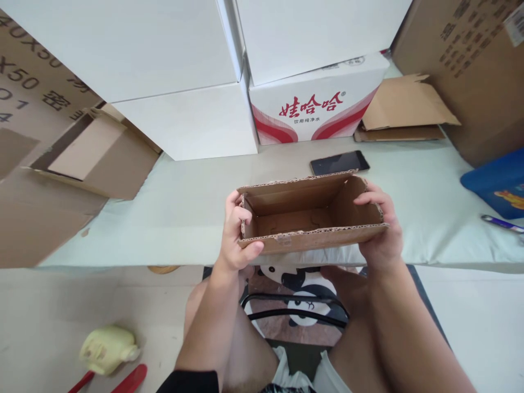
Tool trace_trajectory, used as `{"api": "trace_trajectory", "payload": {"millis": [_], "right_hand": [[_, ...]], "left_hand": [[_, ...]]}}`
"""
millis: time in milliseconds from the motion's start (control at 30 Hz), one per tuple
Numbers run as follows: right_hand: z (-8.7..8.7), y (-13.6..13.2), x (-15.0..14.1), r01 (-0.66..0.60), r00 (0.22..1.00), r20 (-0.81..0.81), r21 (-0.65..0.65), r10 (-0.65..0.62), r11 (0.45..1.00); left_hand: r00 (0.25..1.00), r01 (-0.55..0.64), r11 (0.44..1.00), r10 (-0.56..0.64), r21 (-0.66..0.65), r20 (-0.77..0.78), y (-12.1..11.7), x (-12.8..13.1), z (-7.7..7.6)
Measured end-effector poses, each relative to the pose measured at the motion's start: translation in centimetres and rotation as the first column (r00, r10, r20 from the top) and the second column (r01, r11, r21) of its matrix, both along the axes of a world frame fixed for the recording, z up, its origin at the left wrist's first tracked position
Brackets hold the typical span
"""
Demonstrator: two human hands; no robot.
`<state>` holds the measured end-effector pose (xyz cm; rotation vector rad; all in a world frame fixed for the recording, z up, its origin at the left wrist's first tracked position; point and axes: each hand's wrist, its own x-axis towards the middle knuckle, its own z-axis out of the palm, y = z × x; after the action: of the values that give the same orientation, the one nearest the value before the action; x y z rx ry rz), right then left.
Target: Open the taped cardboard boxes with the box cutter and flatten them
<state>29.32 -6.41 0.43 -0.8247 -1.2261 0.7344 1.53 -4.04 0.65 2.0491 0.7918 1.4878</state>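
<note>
An open-topped brown cardboard box (311, 238) with rough cut edges is held at the table's front edge, its opening turned up toward me. Nothing shows inside it. My left hand (237, 234) grips its left end, with fingertips hooked over the rim and the thumb along the near wall. At the right end, my right hand (382, 229) is closed on the box, fingers curled over the cut rim. Just behind the box lies a dark phone (339, 162) on the pale green table cover (184, 202).
White boxes (196, 125) and a white-and-red carton (311, 109) stand along the back. Brown cartons (118, 158) are at left, flattened cardboard (409, 106) at back right. A blue container (499, 183) and a pen (501, 222) lie right. A yellow bottle (108, 349) is on the floor.
</note>
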Motion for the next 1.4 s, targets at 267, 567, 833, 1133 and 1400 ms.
{"api": "trace_trajectory", "payload": {"millis": [267,567,833,1133,1400], "right_hand": [[0.07,0.08,-0.13,0.006,1.0,0.004,-0.008,-0.006,1.0],[0.02,-0.01,0.06,-0.007,1.0,0.008,-0.018,0.007,1.0],[-0.07,-0.06,0.17,-0.018,1.0,-0.004,-0.037,0.018,0.999],[-0.05,0.01,0.06,-0.001,1.0,0.008,-0.017,0.002,1.0],[0.02,0.01,0.1,0.008,1.0,0.007,-0.048,-0.008,0.999]], "left_hand": [[1.0,-0.017,1.0,0.017,-0.006,-0.023,-0.09,-0.11,0.13],[1.0,-0.004,1.0,0.004,-0.015,0.002,-0.1,0.03,0.24],[1.0,-0.001,1.0,0.001,-0.021,0.006,-0.09,0.08,0.24],[1.0,0.005,0.999,-0.004,-0.037,0.012,-0.15,0.11,0.31],[1.0,-0.018,0.999,0.017,-0.026,-0.024,-0.13,0.0,0.35]]}}
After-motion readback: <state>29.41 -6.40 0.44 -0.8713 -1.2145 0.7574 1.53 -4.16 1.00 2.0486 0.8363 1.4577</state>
